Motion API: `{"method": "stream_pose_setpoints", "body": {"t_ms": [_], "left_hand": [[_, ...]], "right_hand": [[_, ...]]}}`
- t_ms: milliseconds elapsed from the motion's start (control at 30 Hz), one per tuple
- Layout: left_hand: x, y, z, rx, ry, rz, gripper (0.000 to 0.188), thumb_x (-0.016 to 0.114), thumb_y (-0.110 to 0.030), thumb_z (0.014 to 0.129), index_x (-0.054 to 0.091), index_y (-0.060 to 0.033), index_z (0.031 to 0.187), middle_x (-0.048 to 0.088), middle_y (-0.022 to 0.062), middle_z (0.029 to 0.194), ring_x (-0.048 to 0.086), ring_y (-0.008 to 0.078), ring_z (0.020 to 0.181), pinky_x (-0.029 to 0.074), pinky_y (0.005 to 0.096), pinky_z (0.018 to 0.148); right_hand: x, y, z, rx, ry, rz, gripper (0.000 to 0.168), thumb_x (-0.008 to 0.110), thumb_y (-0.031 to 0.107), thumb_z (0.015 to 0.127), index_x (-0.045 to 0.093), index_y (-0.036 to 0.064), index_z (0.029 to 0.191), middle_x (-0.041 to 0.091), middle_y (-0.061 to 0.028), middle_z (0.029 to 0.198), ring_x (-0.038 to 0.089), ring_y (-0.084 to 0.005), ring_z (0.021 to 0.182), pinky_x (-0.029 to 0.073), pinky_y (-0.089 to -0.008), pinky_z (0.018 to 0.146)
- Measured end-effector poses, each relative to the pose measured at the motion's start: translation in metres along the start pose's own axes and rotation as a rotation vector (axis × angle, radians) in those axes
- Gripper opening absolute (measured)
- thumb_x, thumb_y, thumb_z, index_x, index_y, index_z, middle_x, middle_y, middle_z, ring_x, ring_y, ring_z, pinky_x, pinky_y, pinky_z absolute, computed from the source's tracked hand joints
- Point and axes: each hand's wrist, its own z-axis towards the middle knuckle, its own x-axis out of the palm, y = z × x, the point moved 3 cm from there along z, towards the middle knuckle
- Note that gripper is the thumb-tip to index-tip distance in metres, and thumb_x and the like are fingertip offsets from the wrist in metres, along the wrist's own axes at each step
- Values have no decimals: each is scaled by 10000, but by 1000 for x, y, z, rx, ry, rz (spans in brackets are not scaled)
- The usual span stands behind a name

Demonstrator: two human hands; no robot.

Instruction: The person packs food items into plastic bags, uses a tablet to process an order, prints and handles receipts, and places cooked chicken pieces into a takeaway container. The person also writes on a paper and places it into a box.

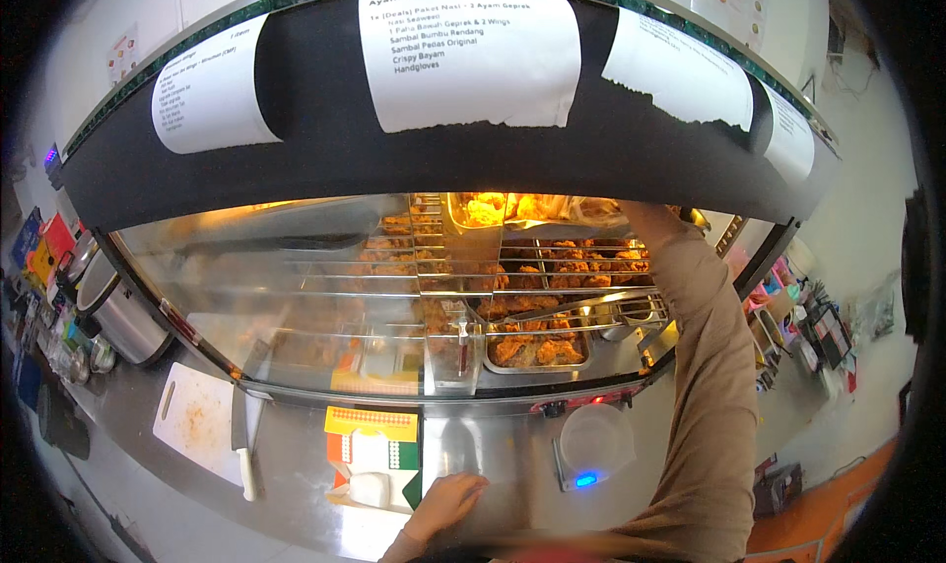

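My left hand (447,500) rests on the steel counter's front edge with nothing in it, just right of an open printed cardboard food box (372,445). A white, rounded packet (369,489) lies in the box. My right arm, in a brown sleeve, reaches into the glass-fronted food warmer (480,399). Only the right wrist (650,219) shows clearly; the fingers are hidden behind the black top panel. Beside that wrist is a metal tray (510,229) of fried chicken (484,210) on the upper rack, with some clear plastic at its right end.
More fried chicken fills a lower tray (538,349). A knife (242,445) lies by a stained white cutting board (196,419). A clear bowl (595,441) sits on a lit digital scale (565,471). Printed slips (473,53) hang from the black panel (318,164). A steel pot (126,319) stands left.
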Motion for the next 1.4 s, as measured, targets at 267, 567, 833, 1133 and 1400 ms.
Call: {"method": "stream_pose_setpoints", "body": {"t_ms": [267, 567, 833, 1133, 1400], "left_hand": [[-34, 27, -19, -191, -316, -145, 166, 548, -71, 748, 582, -40, 907, 587, 116, 855, 566, 248, 796, 436, 309, 722], [-70, 186, -97, -781, -634, 181, 627, 537, -363, 778, 335, 64, 1190, 419, 262, 1163, 413, 362, 1083, 313, 407, 918], [-75, 175, -124, -688, -521, 225, 546, 547, -221, 756, 321, -95, 1236, 501, 219, 997, 522, 379, 879, 435, 430, 726], [-76, 148, -120, -891, -398, 505, 188, 415, -167, 779, 433, -16, 889, 549, 227, 890, 550, 408, 757, 443, 478, 665], [-78, 126, -127, -750, -461, 286, 240, 392, -101, 781, 472, -2, 984, 576, 232, 801, 552, 402, 738, 440, 466, 648]], "right_hand": [[-35, -20, -13, 15, -142, -34, 447, 492, 370, 808, 453, 74, 1141, 547, -101, 985, 541, -203, 836, 449, -314, 694], [-41, 37, -146, -153, -536, 468, 456, 498, 385, 806, 451, 78, 1141, 554, -95, 964, 552, -193, 804, 462, -311, 666], [191, 215, -357, 1244, 1320, 2305, 465, 503, 398, 805, 448, 81, 1141, 560, -88, 946, 562, -184, 776, 473, -309, 642], [340, 346, -380, -206, 823, 792, 212, 432, 195, 816, 568, 144, 971, 557, -72, 1026, 527, -234, 916, 399, -323, 842], [344, 291, -397, -168, 913, 1071, 285, 438, 104, 815, 464, 6, 1081, 533, -137, 1046, 490, -191, 914, 394, -295, 824]]}}
